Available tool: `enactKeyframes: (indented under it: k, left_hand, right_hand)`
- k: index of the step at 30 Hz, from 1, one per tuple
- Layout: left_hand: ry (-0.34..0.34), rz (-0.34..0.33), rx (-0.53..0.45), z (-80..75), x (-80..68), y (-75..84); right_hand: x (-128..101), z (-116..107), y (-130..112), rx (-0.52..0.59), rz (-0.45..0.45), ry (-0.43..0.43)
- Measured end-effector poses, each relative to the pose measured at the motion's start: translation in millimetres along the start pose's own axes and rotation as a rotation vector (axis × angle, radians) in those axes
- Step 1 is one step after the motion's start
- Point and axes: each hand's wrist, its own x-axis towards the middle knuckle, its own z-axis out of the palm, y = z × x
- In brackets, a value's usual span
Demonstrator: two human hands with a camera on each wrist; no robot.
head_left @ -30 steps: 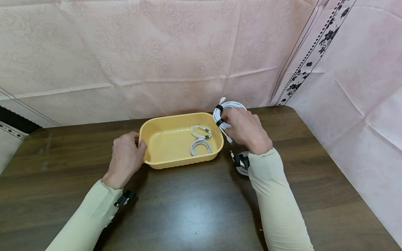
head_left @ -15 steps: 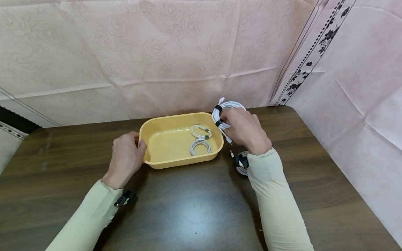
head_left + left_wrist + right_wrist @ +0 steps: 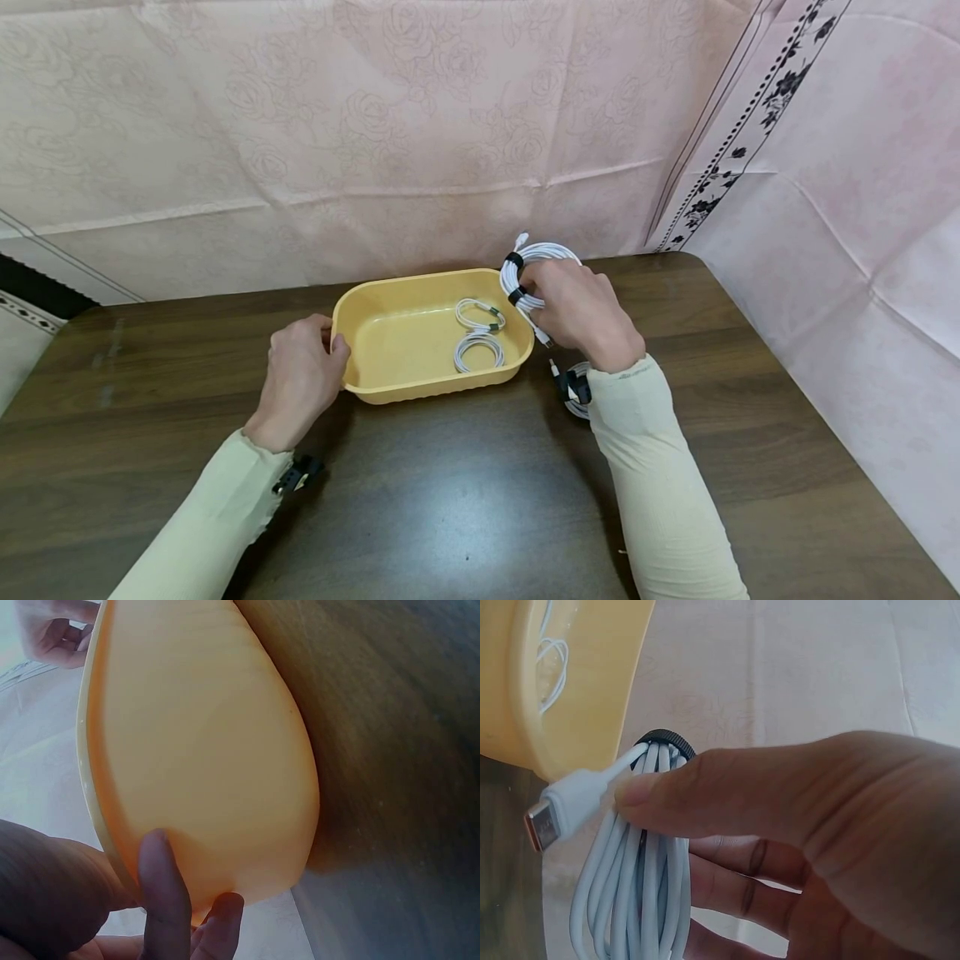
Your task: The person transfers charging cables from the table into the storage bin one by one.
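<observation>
A yellow plastic basin (image 3: 431, 388) stands on the table, and my left hand (image 3: 300, 379) grips its left end, fingers and thumb around the rim and wall, as the left wrist view also shows. Inside the basin, toward its right side, lies a thin white cable (image 3: 480, 350) coiled in two loops with dark ties. My right hand (image 3: 581, 308) pinches a larger coiled white USB cable (image 3: 641, 877) held by black straps, just over the basin's right rim. One USB-C plug (image 3: 559, 814) sticks out of this coil.
Another coiled cable (image 3: 577, 408) lies on the table, partly hidden under my right wrist camera. Behind the dark wooden table (image 3: 420, 500) hangs a pink floral cloth (image 3: 360, 150), and more cloth covers the right side.
My right hand has shifted slightly left with the coiled USB cable, bringing it a bit farther over the basin's right rim. The left hand and basin have stayed put.
</observation>
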Motion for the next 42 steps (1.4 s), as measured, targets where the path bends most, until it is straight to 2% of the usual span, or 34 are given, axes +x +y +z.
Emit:
enactKeyframes:
  k: [7,22,42]
  left_hand:
    - [-0.017,-0.01,-0.001,-0.1,-0.2,-0.1]
    - [0.004,0.005,0.0,0.1,-0.1,0.5]
    - [-0.012,-0.007,0.0,0.7,-0.2,0.0]
  right_hand:
    - [0.6,1.1,-0.1,-0.004,0.0,0.002]
    - [-0.4,0.6,-1.2,-0.008,-0.011,0.016]
    - [0.4,2.9,-7.9,-0.033,-0.036,0.006]
